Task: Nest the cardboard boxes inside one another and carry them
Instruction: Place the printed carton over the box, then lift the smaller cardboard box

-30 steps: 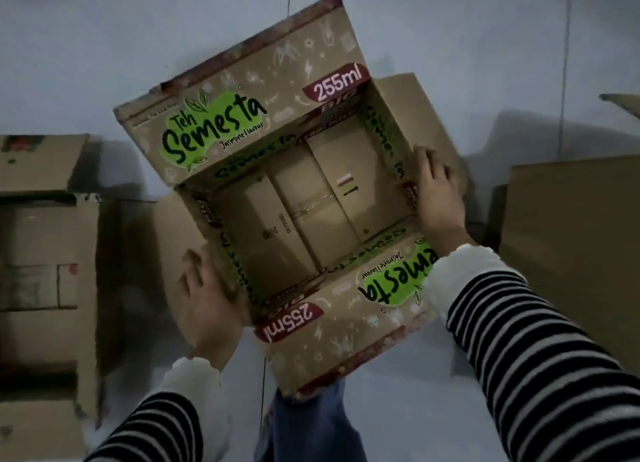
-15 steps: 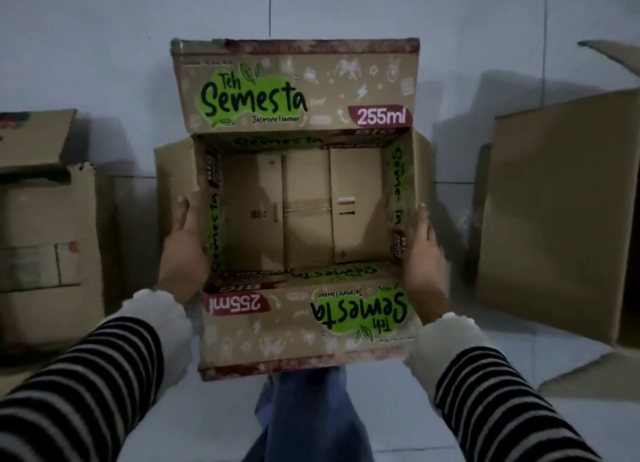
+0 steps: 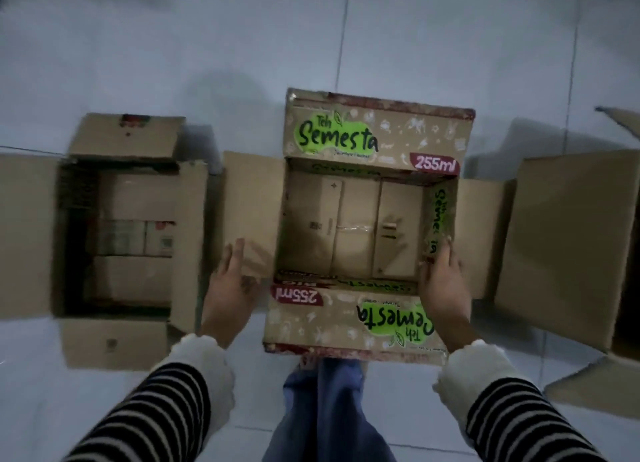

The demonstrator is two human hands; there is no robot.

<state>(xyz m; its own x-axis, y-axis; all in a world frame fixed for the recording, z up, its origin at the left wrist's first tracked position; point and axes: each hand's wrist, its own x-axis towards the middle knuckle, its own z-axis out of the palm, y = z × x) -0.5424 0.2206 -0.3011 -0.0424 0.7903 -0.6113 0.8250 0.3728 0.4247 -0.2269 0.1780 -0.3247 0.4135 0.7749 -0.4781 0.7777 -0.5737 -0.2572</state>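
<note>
An open brown "Teh Semesta" cardboard box (image 3: 346,236) with green logos sits in the middle, all flaps spread, its inside empty. My left hand (image 3: 232,285) presses against its left side under the left flap. My right hand (image 3: 443,285) grips its right wall near the front corner. A plain open box (image 3: 121,240) stands on the floor to the left, with another carton seen inside it. A larger plain box (image 3: 568,243) stands to the right, partly cut off by the frame.
The floor is pale grey tile (image 3: 311,46) with open room beyond the boxes. My blue-trousered legs (image 3: 325,413) are directly below the middle box. A loose flap (image 3: 620,118) shows at the far right edge.
The Semesta box turned from tilted to square and went lower, down between the two side boxes. Both hands stayed on its sides. The view now looks more steeply down.
</note>
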